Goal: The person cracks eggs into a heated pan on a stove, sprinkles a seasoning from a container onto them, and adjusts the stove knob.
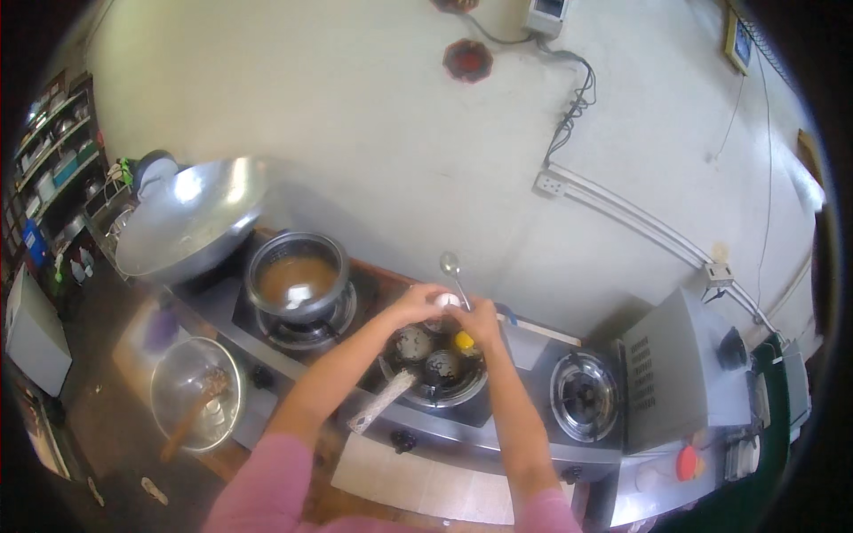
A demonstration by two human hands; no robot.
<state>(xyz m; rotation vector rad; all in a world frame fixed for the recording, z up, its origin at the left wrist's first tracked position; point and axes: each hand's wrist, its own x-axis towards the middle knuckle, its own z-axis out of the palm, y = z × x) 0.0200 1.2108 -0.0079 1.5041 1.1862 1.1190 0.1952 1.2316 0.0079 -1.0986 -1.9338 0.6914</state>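
Observation:
My left hand [421,303] and my right hand [478,321] meet over the middle burner, both with fingers on a white egg [447,300]. A metal spoon [450,263] is also in my right hand, its bowl pointing up toward the wall. Below them, a dark pan with several round hollows [442,366] sits on the gas burner, its wrapped handle [383,403] toward me. A yellow egg yolk [464,342] shows in the hollow at the right, partly beside my right hand. The hollow under the egg is mostly hidden by my hands.
Left of the pan, a metal pot of brown liquid [298,280] stands on another burner, with a large wok [193,220] behind. A glass or metal bowl with a wooden utensil [198,393] is at lower left. At right are a bare burner [584,396] and a grey metal box [666,373].

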